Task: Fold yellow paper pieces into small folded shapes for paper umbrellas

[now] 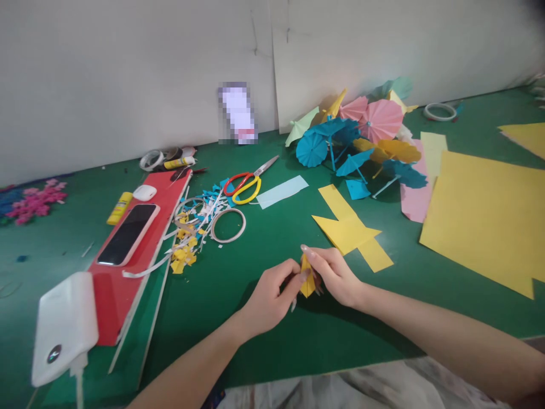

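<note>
A small piece of folded yellow paper (307, 288) is pinched between both hands, low over the green table. My left hand (272, 292) grips its left side with thumb and fingers. From the right, my right hand (334, 272) holds the upper part between thumb and fingers; some of its fingertips are hidden behind the paper. Just beyond the right hand lie cut yellow paper pieces (347, 227), one crossing another. Farther off are scissors (247, 184) with one red and one yellow handle, beside a pale blue paper strip (283, 192).
Several paper umbrellas (381, 122) are heaped by the wall. Large yellow paper (485, 221) covers the right side. Left are a tape roll (229, 225), paper scraps (185, 250), a phone (129, 234) on a red board (111, 312), and a white power bank (66, 326) with a cable.
</note>
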Tool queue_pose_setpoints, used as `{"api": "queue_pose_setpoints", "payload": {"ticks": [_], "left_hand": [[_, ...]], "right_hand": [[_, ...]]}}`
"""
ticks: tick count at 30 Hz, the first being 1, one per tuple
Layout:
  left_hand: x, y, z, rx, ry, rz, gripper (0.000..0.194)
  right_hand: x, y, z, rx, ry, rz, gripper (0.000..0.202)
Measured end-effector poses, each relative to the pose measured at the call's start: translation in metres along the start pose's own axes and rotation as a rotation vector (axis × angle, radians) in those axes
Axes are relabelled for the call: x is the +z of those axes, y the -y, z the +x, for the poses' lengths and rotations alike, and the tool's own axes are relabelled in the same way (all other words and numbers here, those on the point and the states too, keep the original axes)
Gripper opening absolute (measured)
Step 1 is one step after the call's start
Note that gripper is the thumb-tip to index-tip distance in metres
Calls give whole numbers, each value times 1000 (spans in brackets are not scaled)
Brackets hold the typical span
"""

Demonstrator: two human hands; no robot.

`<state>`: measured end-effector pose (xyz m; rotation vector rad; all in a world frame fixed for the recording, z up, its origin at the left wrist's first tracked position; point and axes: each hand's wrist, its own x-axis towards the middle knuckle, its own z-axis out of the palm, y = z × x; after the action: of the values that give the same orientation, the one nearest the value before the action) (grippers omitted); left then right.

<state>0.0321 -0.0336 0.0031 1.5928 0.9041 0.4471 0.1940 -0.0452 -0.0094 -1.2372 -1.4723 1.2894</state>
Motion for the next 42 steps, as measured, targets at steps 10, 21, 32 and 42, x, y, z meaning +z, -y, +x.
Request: {"api": "queue_pose_setpoints", "payload": {"ticks": [10, 21, 32, 42], "left_hand": [[-2, -3, 1, -4, 85, -5, 30], [-15, -2, 2, 60, 1, 140, 35], [-18, 10, 6, 536, -122, 1032, 35], [-15, 14, 6, 417, -167, 797, 39]], "right_hand": [[-3, 8, 2, 0, -82, -19, 54], [-10, 15, 7, 137, 120, 155, 57], [-4, 4, 7, 128, 98, 54, 51], [-8, 7, 6, 8, 247, -141, 50]]}}
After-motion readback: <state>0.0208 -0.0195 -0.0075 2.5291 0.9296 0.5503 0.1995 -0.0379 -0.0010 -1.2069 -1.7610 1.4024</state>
